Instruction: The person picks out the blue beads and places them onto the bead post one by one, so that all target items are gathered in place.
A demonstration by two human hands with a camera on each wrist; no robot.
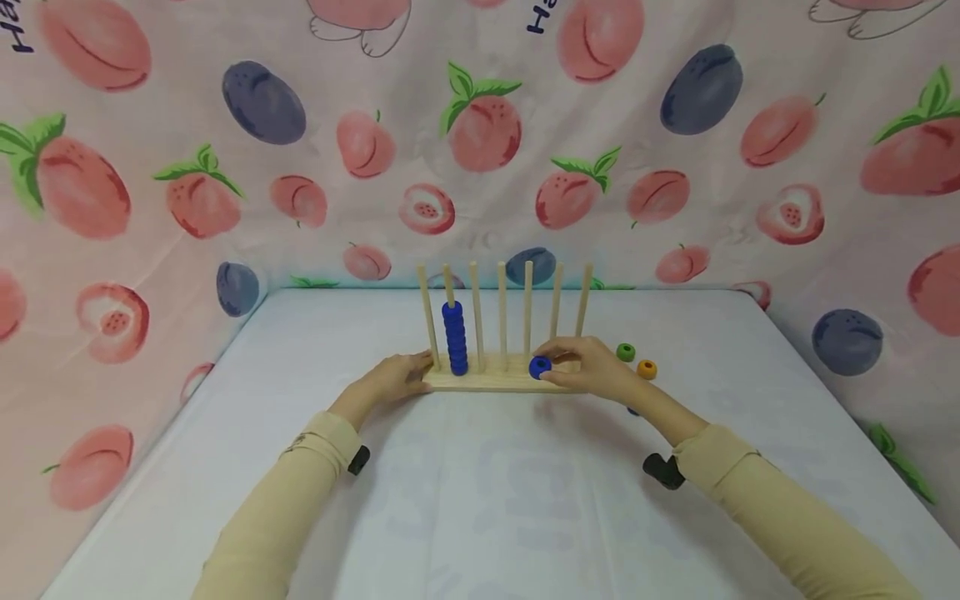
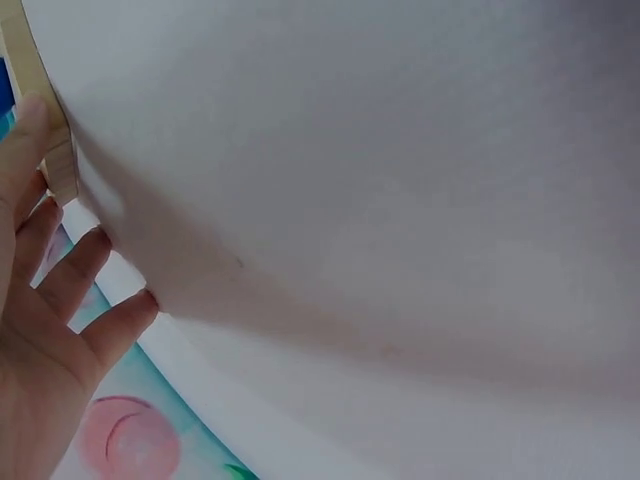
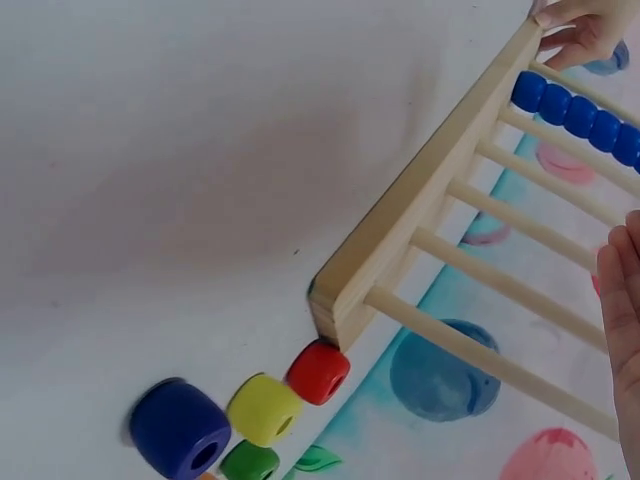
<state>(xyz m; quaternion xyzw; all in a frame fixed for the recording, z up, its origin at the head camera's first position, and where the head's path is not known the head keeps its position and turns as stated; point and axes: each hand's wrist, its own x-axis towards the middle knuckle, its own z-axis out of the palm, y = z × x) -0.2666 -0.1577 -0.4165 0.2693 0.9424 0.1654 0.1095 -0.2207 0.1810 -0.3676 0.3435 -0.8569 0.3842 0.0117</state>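
A wooden peg stand (image 1: 501, 382) with several upright pegs sits on the white table. Blue beads (image 1: 455, 337) are stacked on its second peg from the left. At the left end of the base, my left hand (image 1: 393, 377) grips the wood, thumb on the front face; the left wrist view shows its other fingers (image 2: 120, 325) spread out. My right hand (image 1: 588, 367) pinches a single blue bead (image 1: 540, 367) between thumb and fingers, in front of the pegs on the right half. That bead is out of sight in the right wrist view, where only part of the right hand (image 3: 625, 330) shows.
Loose beads lie past the stand's right end: blue (image 3: 180, 428), yellow (image 3: 264, 410), red (image 3: 319, 371) and green (image 3: 250, 461). An orange bead (image 1: 647, 369) lies beside my right wrist. A fruit-print cloth (image 1: 480, 208) hangs behind the table.
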